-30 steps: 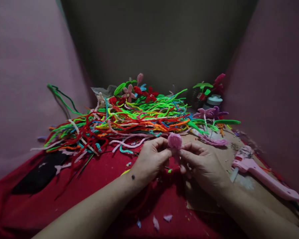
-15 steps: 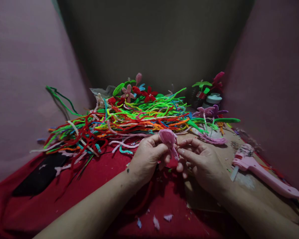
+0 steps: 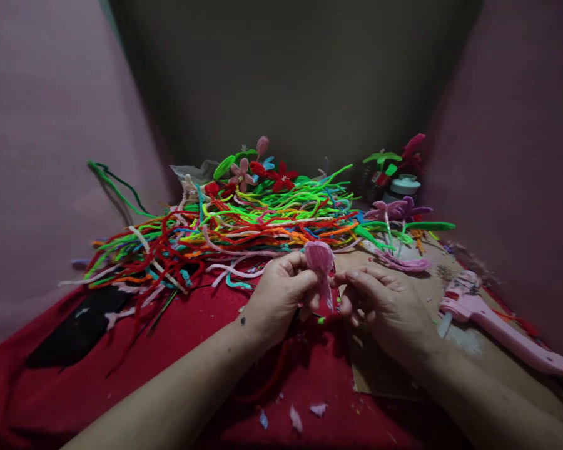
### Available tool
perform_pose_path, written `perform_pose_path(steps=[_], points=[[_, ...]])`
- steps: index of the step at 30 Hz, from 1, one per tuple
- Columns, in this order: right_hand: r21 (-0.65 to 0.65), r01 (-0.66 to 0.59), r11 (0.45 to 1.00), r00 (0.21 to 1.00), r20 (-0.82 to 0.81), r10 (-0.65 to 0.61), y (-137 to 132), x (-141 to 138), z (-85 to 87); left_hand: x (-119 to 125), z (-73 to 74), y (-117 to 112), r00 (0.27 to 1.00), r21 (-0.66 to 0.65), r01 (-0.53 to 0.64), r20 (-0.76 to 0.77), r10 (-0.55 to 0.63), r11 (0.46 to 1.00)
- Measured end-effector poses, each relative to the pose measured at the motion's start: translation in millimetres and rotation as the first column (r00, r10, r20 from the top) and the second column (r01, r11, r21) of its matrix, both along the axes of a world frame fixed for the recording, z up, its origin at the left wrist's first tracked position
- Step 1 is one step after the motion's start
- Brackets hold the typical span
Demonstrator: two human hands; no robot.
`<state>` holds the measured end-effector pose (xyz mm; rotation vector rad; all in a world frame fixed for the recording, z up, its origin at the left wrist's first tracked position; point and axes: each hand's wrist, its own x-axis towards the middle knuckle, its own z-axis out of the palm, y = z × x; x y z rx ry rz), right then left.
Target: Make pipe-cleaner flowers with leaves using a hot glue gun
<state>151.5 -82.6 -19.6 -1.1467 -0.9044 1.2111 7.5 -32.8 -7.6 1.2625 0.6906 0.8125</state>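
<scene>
Between the thumb and fingers of my left hand [image 3: 281, 294] is a fuzzy pink pipe-cleaner petal [image 3: 319, 257], its rounded end up and a narrower part hanging below. My right hand [image 3: 387, 306] is just right of it, thumb and index finger pinched together at the petal's side. Whether something thin lies in that pinch is too small to make out. Behind both hands spreads a large heap of colourful pipe cleaners [image 3: 263, 219].
A pink glue gun [image 3: 502, 325] lies on the cardboard [image 3: 389, 375] at right. Finished pipe-cleaner flowers [image 3: 389, 209] stand near a lidded jar [image 3: 403, 185]. At left is a black flat object [image 3: 75, 331] on the red cloth [image 3: 169, 387]. Fluff scraps [image 3: 295, 419] lie in front.
The petal has turned a little, its broad face now more toward me and upright. My right fingers have closed up and their lower fingers curled in.
</scene>
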Motion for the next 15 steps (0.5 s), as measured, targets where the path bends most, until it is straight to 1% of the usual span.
perform_pose_path(steps=[5, 10, 13, 15], points=[[0.046, 0.018, 0.999, 0.999, 0.026, -0.019, -0.4, 1.7, -2.6, -0.4, -1.3, 1.4, 1.0, -0.01, 0.008, 0.012, -0.008, 1.0], [0.071, -0.014, 0.997, 0.999, -0.029, 0.016, 0.7, 3.1, -4.3, -0.8, -1.4, 0.9, 1.0, -0.019, -0.005, 0.011, 0.005, 1.0], [0.067, -0.011, 0.998, 0.997, -0.077, 0.016, 0.4, 2.4, -4.2, -0.5, 0.1, 0.1, 1.0, -0.016, -0.009, 0.002, 0.009, 1.0], [0.049, -0.015, 0.999, 0.997, -0.079, 0.019, -0.1, 2.1, -4.1, -0.3, 0.5, 0.0, 1.0, -0.006, -0.006, 0.003, 0.006, 1.0]])
